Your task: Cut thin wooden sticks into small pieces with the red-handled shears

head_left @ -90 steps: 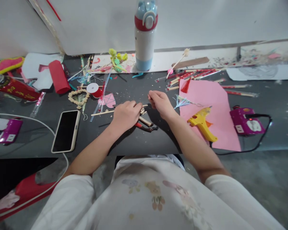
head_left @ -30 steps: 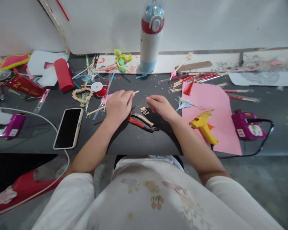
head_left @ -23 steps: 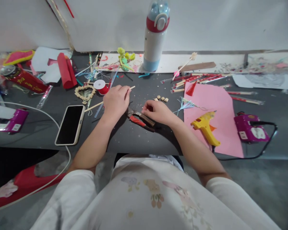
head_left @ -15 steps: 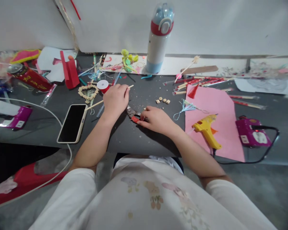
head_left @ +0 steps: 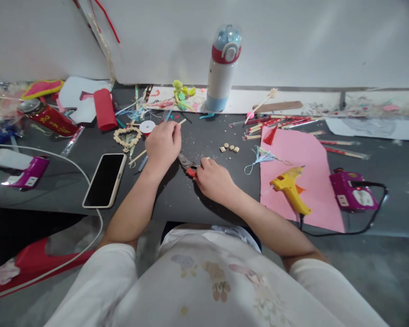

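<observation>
A thin wooden stick [head_left: 137, 157] passes through my left hand [head_left: 162, 146], which is closed round it; one end pokes out beyond the fingers. My right hand [head_left: 215, 179] is wrapped about the red handles of a pair of pliers [head_left: 187, 165]. Their metal jaws point up and left, close beside my left fingers; whether they touch the stick is hidden. Several small pale wooden pieces [head_left: 229, 148] lie just beyond my right hand, among light crumbs. A heart-shaped ring of such pieces [head_left: 127, 138] lies left of my left hand, near a spool of red ribbon [head_left: 147, 127].
A phone [head_left: 104, 180] lies at left, by a white cable. A bottle [head_left: 222, 70] stands at the back. On the right, a yellow glue gun [head_left: 293, 188] rests on pink paper [head_left: 322, 181], its cord near a purple box [head_left: 352, 190]. A red can [head_left: 51, 119] lies far left.
The view has shifted a little. My right hand has closed further round the plier handles, which are now mostly covered. The stick's near end has swung away from the phone.
</observation>
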Tool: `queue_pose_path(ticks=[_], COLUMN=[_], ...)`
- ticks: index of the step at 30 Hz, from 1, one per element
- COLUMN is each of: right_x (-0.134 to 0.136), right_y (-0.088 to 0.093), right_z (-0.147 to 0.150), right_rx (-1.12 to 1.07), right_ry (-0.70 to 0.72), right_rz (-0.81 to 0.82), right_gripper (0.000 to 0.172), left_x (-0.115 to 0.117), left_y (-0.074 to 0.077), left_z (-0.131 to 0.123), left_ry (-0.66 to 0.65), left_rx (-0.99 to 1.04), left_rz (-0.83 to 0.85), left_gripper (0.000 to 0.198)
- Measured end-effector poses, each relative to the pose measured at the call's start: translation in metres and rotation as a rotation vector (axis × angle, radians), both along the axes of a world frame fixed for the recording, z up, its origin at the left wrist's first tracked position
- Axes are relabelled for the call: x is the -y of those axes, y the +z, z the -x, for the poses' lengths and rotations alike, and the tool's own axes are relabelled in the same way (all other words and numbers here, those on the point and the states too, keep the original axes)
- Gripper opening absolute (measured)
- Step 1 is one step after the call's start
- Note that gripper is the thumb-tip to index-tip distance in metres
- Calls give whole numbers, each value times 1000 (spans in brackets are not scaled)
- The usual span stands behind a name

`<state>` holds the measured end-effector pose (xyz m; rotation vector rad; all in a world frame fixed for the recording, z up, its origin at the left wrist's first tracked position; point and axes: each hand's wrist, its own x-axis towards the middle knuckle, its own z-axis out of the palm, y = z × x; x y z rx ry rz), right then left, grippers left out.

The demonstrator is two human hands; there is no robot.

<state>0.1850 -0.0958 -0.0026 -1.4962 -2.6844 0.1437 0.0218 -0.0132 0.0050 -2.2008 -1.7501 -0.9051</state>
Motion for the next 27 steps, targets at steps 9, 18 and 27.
queue_pose_path(ticks=[9, 18, 27], right_x=[-28, -50, -47], right_y=[-5, -11, -6], right_z=[-21, -41, -42], right_rx=[-530, -1153, -1068], right_ry=[-215, -384, -314], right_rz=[264, 504, 371], right_gripper=[30, 38, 30], left_x=[11, 10, -6], left_y=[2, -1, -6], left_z=[-2, -11, -2], left_ry=[-32, -74, 58], left_rx=[185, 280, 144], left_rz=[-102, 67, 203], left_gripper=[40, 27, 26])
